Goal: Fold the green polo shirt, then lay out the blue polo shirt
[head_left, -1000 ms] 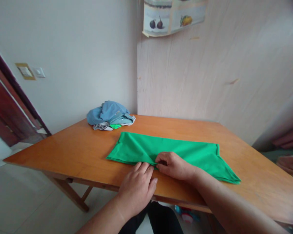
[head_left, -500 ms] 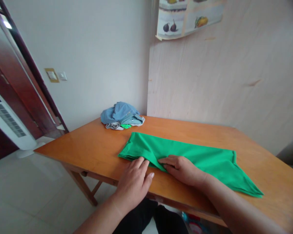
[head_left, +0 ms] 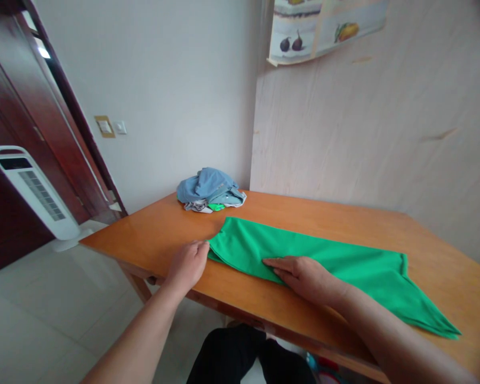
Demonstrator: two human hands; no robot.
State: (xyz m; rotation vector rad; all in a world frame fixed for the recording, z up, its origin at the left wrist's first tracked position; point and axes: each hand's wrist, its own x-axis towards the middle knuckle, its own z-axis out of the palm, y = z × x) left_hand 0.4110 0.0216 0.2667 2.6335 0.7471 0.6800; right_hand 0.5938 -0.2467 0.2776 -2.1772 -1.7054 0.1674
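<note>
A green cloth garment (head_left: 328, 250), folded into a long strip, lies across the wooden table; its exact kind cannot be made out. At its left end, my left hand (head_left: 189, 266) is closed, pinching the near corner between thumb and fingers. My right hand (head_left: 304, 274) rests flat on the near edge of the cloth, left of its middle, with fingers stretched out to the left. The strip's right end tapers to a pointed corner near the table's right side.
A heap of crumpled clothes (head_left: 211, 189), mostly blue, sits at the back of the table (head_left: 152, 229) by the wall. A white tower fan (head_left: 40, 192) stands on the floor at left. A fruit poster (head_left: 328, 26) hangs on the board behind.
My left hand has moved left from the near edge to the left corner and closed on it. The raised near edge now lies flatter. The view has turned slightly left.
</note>
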